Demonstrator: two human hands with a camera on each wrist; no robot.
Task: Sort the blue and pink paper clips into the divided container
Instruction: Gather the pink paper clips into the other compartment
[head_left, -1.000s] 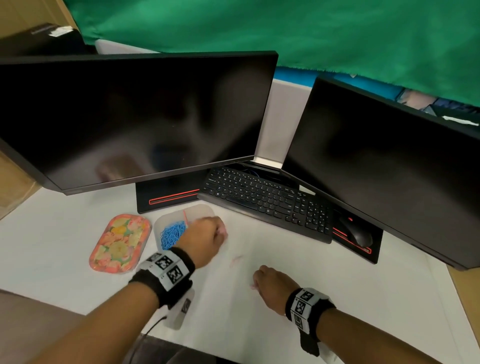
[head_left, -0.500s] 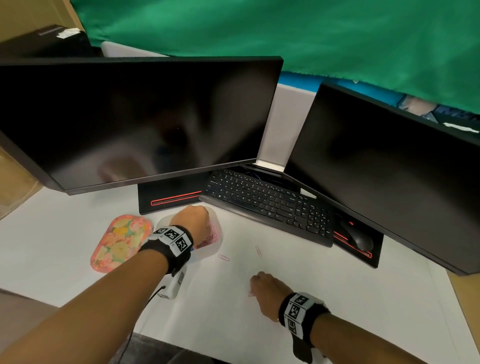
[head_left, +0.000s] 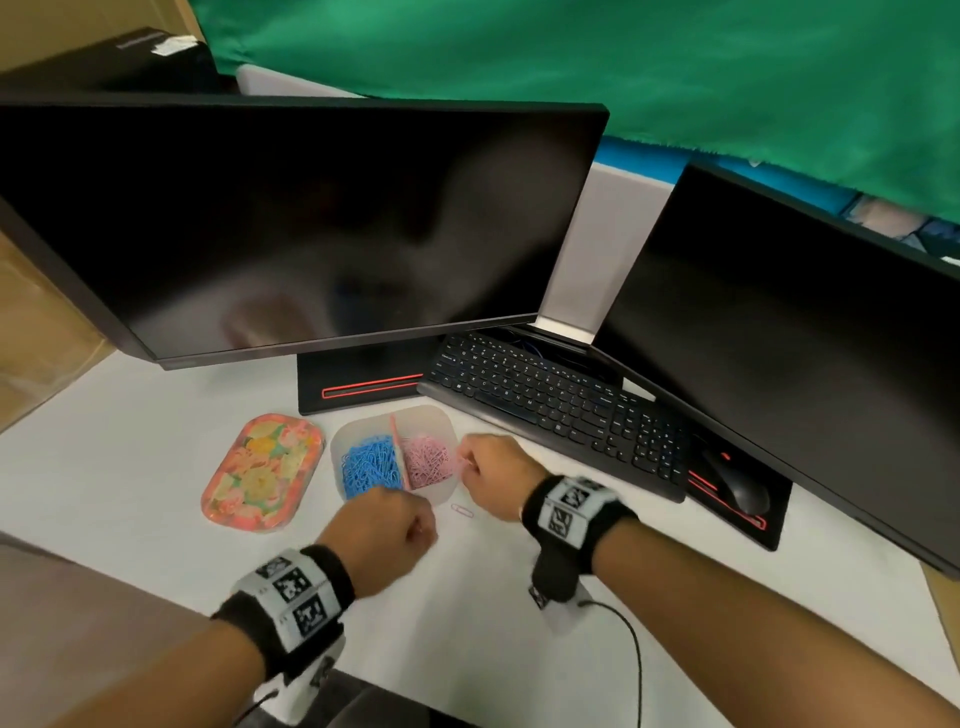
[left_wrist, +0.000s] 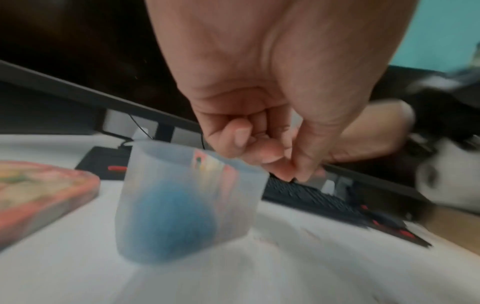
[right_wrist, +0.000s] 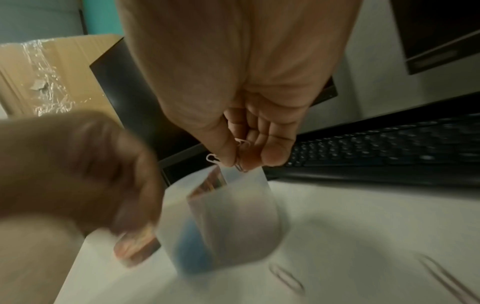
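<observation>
The translucent divided container (head_left: 439, 423) stands on the white desk, with blue paper clips (head_left: 370, 465) in its left half and pink paper clips (head_left: 427, 461) in its right half. My right hand (head_left: 465, 462) hovers at the container's right rim and pinches a few pink clips (right_wrist: 240, 156) between thumb and fingers. In front of the container my left hand (head_left: 410, 525) is a curled fist; the left wrist view shows nothing in its fingers (left_wrist: 270, 158). One loose pink clip (head_left: 462, 510) lies on the desk between my hands. Two loose clips (right_wrist: 285, 277) show blurred in the right wrist view.
A floral lid (head_left: 262, 470) lies left of the container. A black keyboard (head_left: 556, 410) and a mouse (head_left: 737, 486) sit behind and to the right, under two dark monitors (head_left: 311, 223). A wrist cable (head_left: 631, 654) trails on the desk.
My left hand has drawn back from over the container toward me. My right hand has risen from the desk to the container's right rim with pink clips in its pinch.
</observation>
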